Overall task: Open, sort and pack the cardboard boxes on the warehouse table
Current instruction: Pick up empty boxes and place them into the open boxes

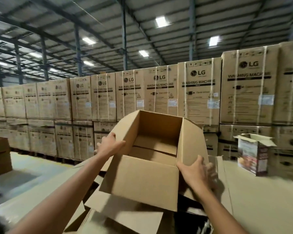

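At frame centre, left hand (111,144) and right hand (194,169) each clamp a side wall of the open box (142,181). Perhaps it is tilted to check inside.

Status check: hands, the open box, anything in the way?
Open cardboard box held up, tilted, empty. Left hand grips its left flap, right hand its right corner. Flat cardboard piled beneath.

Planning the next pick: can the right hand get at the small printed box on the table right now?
Probably not yet: the right hand grips the right wall of the open carton. Once freed, likely yes: nothing upright stands between it and the printed box.
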### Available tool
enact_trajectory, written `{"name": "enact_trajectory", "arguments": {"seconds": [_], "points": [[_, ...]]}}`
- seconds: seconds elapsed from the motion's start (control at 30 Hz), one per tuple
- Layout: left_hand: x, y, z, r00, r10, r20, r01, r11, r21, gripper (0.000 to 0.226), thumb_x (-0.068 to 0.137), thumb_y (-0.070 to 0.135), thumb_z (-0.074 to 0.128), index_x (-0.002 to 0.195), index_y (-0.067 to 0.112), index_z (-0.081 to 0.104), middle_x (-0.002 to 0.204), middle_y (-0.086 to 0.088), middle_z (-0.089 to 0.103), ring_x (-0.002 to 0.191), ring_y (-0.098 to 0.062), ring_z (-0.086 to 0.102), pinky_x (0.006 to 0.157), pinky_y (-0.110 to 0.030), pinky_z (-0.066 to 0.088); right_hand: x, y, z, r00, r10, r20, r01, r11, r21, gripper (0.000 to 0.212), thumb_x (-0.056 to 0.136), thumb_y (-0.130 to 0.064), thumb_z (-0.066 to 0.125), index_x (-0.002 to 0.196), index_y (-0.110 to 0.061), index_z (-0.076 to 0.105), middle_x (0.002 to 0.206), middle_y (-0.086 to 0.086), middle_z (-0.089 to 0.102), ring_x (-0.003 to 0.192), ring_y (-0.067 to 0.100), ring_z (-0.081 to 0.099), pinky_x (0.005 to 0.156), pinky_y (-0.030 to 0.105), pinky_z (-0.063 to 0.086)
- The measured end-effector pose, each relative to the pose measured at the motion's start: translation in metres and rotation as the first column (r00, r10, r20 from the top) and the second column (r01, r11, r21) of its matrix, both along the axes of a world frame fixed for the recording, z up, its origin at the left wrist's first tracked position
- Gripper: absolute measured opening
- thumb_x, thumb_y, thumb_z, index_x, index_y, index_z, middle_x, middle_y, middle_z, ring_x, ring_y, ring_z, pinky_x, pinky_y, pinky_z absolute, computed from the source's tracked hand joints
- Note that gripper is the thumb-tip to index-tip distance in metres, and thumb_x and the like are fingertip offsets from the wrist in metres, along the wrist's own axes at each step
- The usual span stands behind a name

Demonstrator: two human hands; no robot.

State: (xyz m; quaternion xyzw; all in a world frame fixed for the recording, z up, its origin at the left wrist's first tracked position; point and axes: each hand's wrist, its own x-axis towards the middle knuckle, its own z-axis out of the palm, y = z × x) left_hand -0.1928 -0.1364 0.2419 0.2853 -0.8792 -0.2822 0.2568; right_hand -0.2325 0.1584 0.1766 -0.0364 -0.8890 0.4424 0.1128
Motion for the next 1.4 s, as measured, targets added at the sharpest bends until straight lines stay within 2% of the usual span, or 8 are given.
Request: {"name": "enact_trajectory", "arguments": {"seconds": [0.13, 0.27, 0.47, 0.63, 0.8, 0.93, 1.1, 1.4], "points": [[-0.010, -0.010, 0.005, 0.997, -0.078, 0.009, 0.078, 0.996, 0.042, 0.076, 0.062, 0.055, 0.059, 0.129, 0.020, 0.051, 0.116, -0.007, 0.061, 0.108, -0.029, 0.058, 0.098, -0.047, 0.048, -0.014, -0.004, -0.005, 1.000, -0.004, -0.002, 0.004, 1.000, 0.029, 0.099, 0.072, -0.068, 0.066, 0.151, -0.028, 0.023, 0.150, 0.015, 0.018, 0.138, 0.050, 0.020, 0.106, 0.067, 0.034], [-0.026, -0.016, 0.008, 0.985, -0.171, -0.003, 0.170, 0.978, 0.119, 0.062, 0.072, 0.044, 0.066, 0.126, 0.014, 0.055, 0.107, -0.004, 0.064, 0.095, -0.022, 0.064, 0.085, -0.041, 0.056, -0.018, -0.007, -0.004, 0.999, -0.029, -0.025, 0.029, 1.000, 0.005, 0.094, 0.074, -0.065, 0.069, 0.151, -0.029, 0.029, 0.154, 0.012, 0.015, 0.141, 0.049, 0.014, 0.108, 0.066, 0.033], [-0.046, -0.034, 0.021, 0.948, -0.304, 0.091, 0.299, 0.952, 0.073, 0.052, 0.077, 0.041, 0.070, 0.117, 0.010, 0.057, 0.101, -0.005, 0.062, 0.090, -0.018, 0.061, 0.065, -0.028, 0.046, -0.007, -0.009, 0.018, 0.981, -0.144, -0.130, 0.152, 0.987, 0.054, 0.079, 0.068, -0.056, 0.078, 0.137, -0.030, 0.048, 0.149, 0.009, 0.020, 0.133, 0.043, 0.022, 0.106, 0.063, 0.034], [-0.063, -0.051, 0.013, 0.875, -0.398, 0.276, 0.380, 0.917, 0.119, 0.082, 0.067, 0.048, 0.074, 0.136, 0.013, 0.047, 0.115, -0.006, 0.061, 0.100, -0.020, 0.061, 0.081, -0.032, 0.054, 0.008, -0.019, 0.036, 0.955, -0.220, -0.201, 0.257, 0.950, 0.179, 0.067, 0.071, -0.057, 0.076, 0.129, -0.032, 0.053, 0.143, 0.009, 0.030, 0.130, 0.039, 0.023, 0.107, 0.057, 0.031], [-0.072, -0.064, -0.014, 0.818, -0.360, 0.448, 0.381, 0.924, 0.048, 0.087, 0.077, 0.053, 0.074, 0.145, 0.015, 0.034, 0.129, -0.009, 0.053, 0.111, -0.025, 0.055, 0.095, -0.040, 0.050, 0.023, -0.035, 0.016, 0.983, -0.169, -0.066, 0.178, 0.970, 0.169, 0.079, 0.072, -0.056, 0.073, 0.143, -0.037, 0.043, 0.150, 0.006, 0.027, 0.135, 0.040, 0.026, 0.109, 0.059, 0.034], [-0.075, -0.071, -0.016, 0.778, -0.361, 0.514, 0.430, 0.903, -0.016, 0.089, 0.080, 0.055, 0.071, 0.148, 0.018, 0.028, 0.138, -0.012, 0.047, 0.112, -0.025, 0.050, 0.088, -0.040, 0.046, 0.041, -0.041, 0.016, 0.967, -0.240, -0.085, 0.255, 0.928, 0.272, 0.075, 0.074, -0.058, 0.071, 0.141, -0.036, 0.045, 0.149, 0.008, 0.026, 0.131, 0.042, 0.029, 0.107, 0.060, 0.032], [-0.067, -0.083, -0.007, 0.749, -0.377, 0.545, 0.505, 0.857, -0.102, 0.078, 0.079, 0.064, 0.063, 0.141, 0.022, 0.042, 0.137, -0.009, 0.053, 0.113, -0.025, 0.052, 0.086, -0.037, 0.042, 0.051, -0.050, 0.041, 0.949, -0.296, -0.108, 0.314, 0.853, 0.418, 0.069, 0.074, -0.065, 0.065, 0.137, -0.041, 0.049, 0.148, 0.008, 0.031, 0.130, 0.043, 0.028, 0.103, 0.058, 0.032], [-0.059, -0.085, -0.066, 0.728, -0.232, 0.645, 0.496, 0.828, -0.261, 0.085, 0.069, 0.084, 0.042, 0.129, 0.027, 0.062, 0.132, -0.007, 0.057, 0.113, -0.029, 0.056, 0.098, -0.047, 0.047, 0.046, -0.063, 0.008, 0.943, -0.302, 0.142, 0.181, 0.819, 0.545, 0.068, 0.074, -0.068, 0.064, 0.136, -0.043, 0.053, 0.146, 0.006, 0.036, 0.133, 0.043, 0.027, 0.108, 0.058, 0.028]]}}
